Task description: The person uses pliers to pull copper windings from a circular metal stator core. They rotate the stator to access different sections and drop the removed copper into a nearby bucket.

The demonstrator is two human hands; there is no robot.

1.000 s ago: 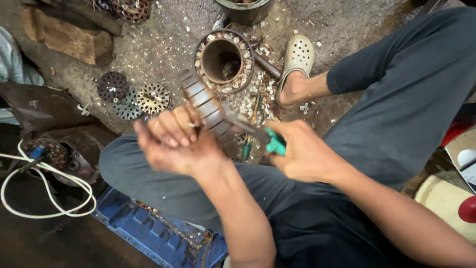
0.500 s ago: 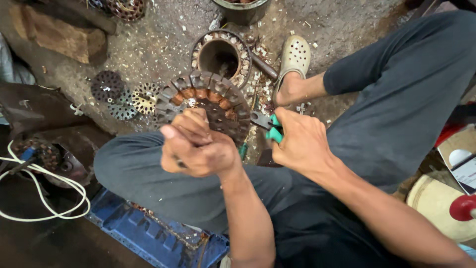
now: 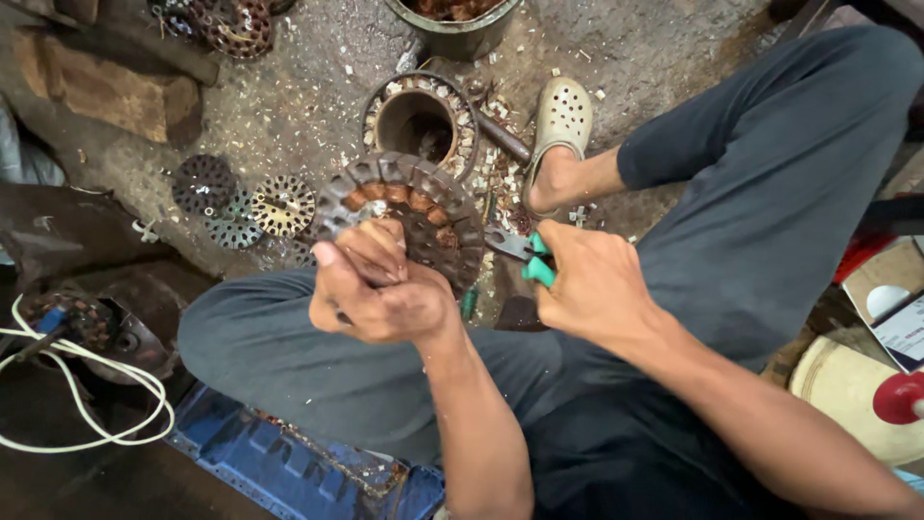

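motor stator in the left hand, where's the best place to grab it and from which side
Probably the outer rim of the round stator, from the near lower-left side, as the left hand does. The disc tilts face-up, so that edge is free, while the pliers in the right hand work its right edge.

Light soft, even, from above; floor bright and sharp at centre, corners dim; mild wide-angle stretch at edges; no glare

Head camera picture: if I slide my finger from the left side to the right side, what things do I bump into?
White cable → perforated metal discs → left hand holding the round motor core → green-handled pliers in the right hand → beige clog → red knob.
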